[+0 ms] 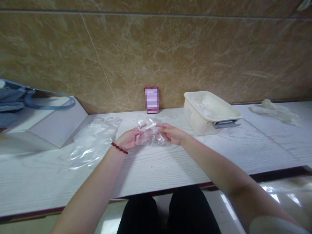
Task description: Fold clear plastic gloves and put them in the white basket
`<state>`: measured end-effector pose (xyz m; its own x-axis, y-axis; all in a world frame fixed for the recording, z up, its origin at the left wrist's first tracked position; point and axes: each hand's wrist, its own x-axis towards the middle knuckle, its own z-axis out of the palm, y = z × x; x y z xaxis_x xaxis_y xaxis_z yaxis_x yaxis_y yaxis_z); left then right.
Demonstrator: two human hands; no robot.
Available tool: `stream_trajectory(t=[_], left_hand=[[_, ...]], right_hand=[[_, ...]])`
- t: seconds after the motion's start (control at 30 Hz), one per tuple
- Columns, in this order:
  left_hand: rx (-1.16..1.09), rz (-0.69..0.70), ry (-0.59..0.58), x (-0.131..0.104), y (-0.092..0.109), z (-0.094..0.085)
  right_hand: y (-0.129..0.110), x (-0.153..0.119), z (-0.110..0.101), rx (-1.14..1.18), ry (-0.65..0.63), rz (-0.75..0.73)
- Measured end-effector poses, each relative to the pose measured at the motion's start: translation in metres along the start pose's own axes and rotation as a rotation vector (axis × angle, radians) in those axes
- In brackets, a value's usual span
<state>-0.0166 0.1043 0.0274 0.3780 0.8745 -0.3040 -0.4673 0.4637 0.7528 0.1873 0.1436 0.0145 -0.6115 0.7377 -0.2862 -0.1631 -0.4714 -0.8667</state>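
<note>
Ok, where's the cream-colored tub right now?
In the head view, the cream-colored tub sits on the table to the right of the right hand, near the wall, with the phone further left.

A phone (151, 100) with a red edge stands upright against the wall (170, 52), its lit display facing forward and its content pixelated. The wall is faced with brown marbled panels separated by pale joint lines. At the left end of the tabletop (136, 172), a white box (60, 122) with angled faces carries a blue fabric item (12, 100); a curved blue strap (52, 107) extends over the box. The tabletop surface is white with a grey wood-grain pattern. Beyond its front edge, the glossy floor (290, 195) shows bright reflections
</note>
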Motion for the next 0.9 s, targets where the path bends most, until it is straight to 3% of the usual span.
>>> stream_trajectory(t=[0.13,0.23,0.43,0.57,0.9], left_hand=[[0.009,0.062,0.021,0.0019,-0.001,-0.0004],[0.001,0.035,0.043,0.0017,-0.0004,0.0009],[-0.189,0.105,0.07,-0.0038,0.0057,0.0031],[-0.244,0.141,0.154,-0.007,0.008,0.0047],[0.082,0.192,0.234,-0.002,-0.001,0.008]], right_hand=[[0.002,0.004,-0.0043,-0.004,0.01,0.008],[0.0029,0.0065,-0.0052,-0.007,0.039,-0.007],[-0.0013,0.0037,-0.002,-0.014,0.053,-0.025],[-0.0022,0.0032,-0.0041,0.003,0.029,-0.038],[-0.0053,0.0013,-0.0061,0.046,0.036,-0.07]])
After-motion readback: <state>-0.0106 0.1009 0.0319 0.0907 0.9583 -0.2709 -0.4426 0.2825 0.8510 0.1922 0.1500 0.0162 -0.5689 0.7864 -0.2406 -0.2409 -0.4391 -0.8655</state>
